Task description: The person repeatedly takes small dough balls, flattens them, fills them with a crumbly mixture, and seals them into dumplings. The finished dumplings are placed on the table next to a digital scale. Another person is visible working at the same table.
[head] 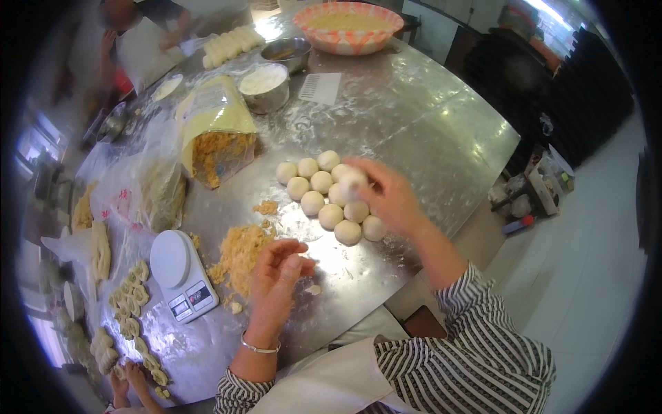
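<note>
My right hand (390,194) holds a round dough ball (354,184), slightly blurred, over a cluster of pale dough balls (329,216) on the metal table (429,119). My left hand (279,279), with a bracelet at the wrist, is raised with its fingers curled apart and nothing seen in them. Beside it lies a heap of orange crumbly filling (242,253), with a smaller clump (266,207) above. A white kitchen scale (183,277) stands left of the heap. A small dough scrap (313,290) lies right of my left hand.
An opened yellow bag (217,108) of filling, a bowl of flour (264,90), a metal bowl (289,54) and a large patterned basin (347,31) stand farther back. Dough pieces (129,305) lie at left, near another person's hands (129,380). A person (145,41) is across the table.
</note>
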